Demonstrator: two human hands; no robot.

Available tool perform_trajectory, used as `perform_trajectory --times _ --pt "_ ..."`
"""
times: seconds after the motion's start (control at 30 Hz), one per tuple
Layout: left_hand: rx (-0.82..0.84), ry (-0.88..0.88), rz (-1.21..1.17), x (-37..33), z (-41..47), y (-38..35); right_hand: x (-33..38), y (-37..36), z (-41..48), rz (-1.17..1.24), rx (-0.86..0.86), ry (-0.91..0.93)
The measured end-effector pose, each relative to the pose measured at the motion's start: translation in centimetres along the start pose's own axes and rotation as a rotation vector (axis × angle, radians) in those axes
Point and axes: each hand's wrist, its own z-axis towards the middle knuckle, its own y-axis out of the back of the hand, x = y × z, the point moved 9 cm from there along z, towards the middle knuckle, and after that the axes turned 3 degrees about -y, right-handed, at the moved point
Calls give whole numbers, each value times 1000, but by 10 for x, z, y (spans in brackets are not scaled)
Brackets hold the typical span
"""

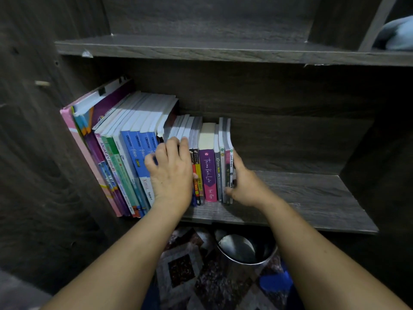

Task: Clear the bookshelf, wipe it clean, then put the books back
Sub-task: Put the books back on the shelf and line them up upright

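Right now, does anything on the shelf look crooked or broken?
Yes. The tall books on the left lean sideways against the side wall, while the small books stand straight. The upper shelf has a white chip on its front edge.

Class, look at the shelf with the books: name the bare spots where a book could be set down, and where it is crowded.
Free: lower shelf from the right hand to the right wall; the upper shelf too. Crowded: left half, books packed, left hand gripping them.
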Motion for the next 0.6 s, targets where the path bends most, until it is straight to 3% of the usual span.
perform_trajectory --times 0.2,0.6 --pt "-94 178 80 27 2 7 -6 1 3 -55 -27 -61" --pt "-93 93 -85 20 -4 -10 -14 -7 8 -61 -35 -99"
